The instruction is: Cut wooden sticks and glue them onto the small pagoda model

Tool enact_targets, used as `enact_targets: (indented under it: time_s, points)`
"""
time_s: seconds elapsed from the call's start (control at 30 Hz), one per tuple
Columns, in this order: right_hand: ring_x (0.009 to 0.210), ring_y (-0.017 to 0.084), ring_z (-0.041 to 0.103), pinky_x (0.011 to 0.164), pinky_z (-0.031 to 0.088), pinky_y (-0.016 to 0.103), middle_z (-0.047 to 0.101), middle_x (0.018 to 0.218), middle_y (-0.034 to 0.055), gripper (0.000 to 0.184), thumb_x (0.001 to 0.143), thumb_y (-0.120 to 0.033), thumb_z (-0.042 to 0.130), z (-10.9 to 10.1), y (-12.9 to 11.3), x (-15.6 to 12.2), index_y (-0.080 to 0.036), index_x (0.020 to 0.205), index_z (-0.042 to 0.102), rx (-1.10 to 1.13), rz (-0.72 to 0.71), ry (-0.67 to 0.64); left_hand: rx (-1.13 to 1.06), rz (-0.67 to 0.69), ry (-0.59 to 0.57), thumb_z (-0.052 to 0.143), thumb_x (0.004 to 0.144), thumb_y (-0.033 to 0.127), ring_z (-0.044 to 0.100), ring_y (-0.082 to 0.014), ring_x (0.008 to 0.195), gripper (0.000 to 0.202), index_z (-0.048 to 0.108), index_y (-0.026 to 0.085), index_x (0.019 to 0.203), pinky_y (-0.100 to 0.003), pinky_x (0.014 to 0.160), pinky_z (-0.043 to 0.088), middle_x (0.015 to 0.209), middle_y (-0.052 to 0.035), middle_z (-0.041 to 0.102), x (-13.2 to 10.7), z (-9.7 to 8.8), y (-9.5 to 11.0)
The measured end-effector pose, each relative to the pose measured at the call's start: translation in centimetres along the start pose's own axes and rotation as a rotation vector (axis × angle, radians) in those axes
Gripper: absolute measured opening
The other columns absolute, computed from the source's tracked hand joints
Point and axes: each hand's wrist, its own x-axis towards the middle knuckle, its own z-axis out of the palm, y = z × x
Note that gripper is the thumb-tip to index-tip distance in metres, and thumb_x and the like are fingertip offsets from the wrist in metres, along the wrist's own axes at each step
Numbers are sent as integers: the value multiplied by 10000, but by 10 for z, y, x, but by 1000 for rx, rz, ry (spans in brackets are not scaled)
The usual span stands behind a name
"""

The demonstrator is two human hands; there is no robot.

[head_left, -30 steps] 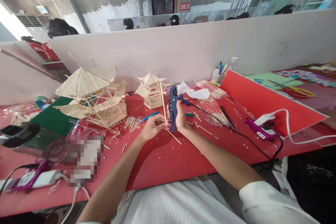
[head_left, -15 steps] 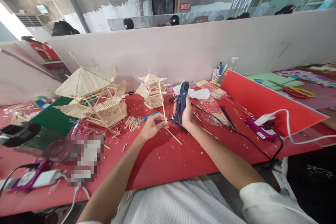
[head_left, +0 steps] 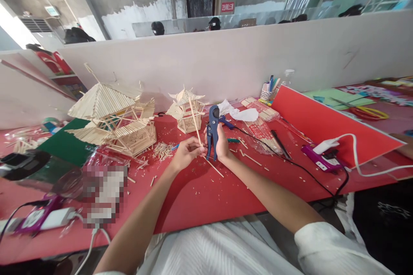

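Note:
A thin pale wooden stick (head_left: 195,121) slants upward, its lower end pinched between the thumb and fingers of my left hand (head_left: 189,153). My right hand (head_left: 222,144) is wrapped around a dark blue hand cutter (head_left: 213,126), held upright just right of the stick. The cutter's lower end is close to my left fingertips; whether it touches the stick, I cannot tell. Another thin stick (head_left: 215,168) slants down to the right below my hands. Behind them stands a small pavilion model (head_left: 187,116) made of sticks.
A larger stick pavilion (head_left: 111,116) stands at left, with wood scraps (head_left: 163,151) beside it. Packs of sticks (head_left: 263,131), a black cable (head_left: 267,139) and a purple power strip (head_left: 321,158) lie at right. A red board (head_left: 329,124) leans there. A pale partition (head_left: 226,64) closes the back.
My right hand has moved the cutter left and slightly down, closer to my left hand. The held stick's upper end has tipped left. A blue tool behind the cutter has come into view.

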Motion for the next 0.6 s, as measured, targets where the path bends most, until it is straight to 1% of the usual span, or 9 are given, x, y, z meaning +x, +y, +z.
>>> enact_targets:
  time_s: [0.13, 0.3, 0.37, 0.47, 0.6]
  points:
    - [576, 220, 615, 475, 470, 342, 611, 614, 24, 686, 773, -902, 460, 0, 2, 2, -238, 863, 609, 11, 27, 29, -1, 8, 43, 858, 738, 462, 714, -146, 684, 407, 633, 156, 883, -270, 689, 593, 829, -53, 762, 0, -1, 2]
    - [650, 245, 661, 521, 523, 353, 635, 635, 47, 688, 745, -904, 484, -2, -4, 5, -234, 845, 602, 10, 12, 55, -10, -13, 33, 870, 716, 477, 710, -141, 679, 427, 633, 153, 862, -266, 697, 591, 810, -46, 756, 1, 0, 3]
    - [658, 241, 670, 529, 531, 342, 637, 634, 44, 690, 760, -900, 463, -4, -8, 7, -231, 856, 598, 1, -14, 68, -9, -37, 25, 882, 696, 480, 710, -141, 669, 439, 624, 155, 838, -262, 689, 589, 782, -36, 747, 1, -1, 3]
    - [634, 224, 671, 520, 522, 319, 641, 628, 38, 669, 820, -868, 410, -8, -13, 9, -225, 873, 586, 7, -23, 64, -3, -82, 21, 908, 653, 474, 717, -152, 669, 466, 604, 158, 808, -267, 686, 590, 755, -28, 738, 2, -1, 2]
    - [559, 205, 650, 464, 489, 298, 626, 580, 22, 650, 839, -856, 401, -11, -16, 11, -231, 875, 578, 31, -32, 73, 5, -125, 34, 910, 646, 480, 740, -181, 703, 477, 600, 161, 817, -287, 695, 597, 777, -35, 743, 2, -2, -1]
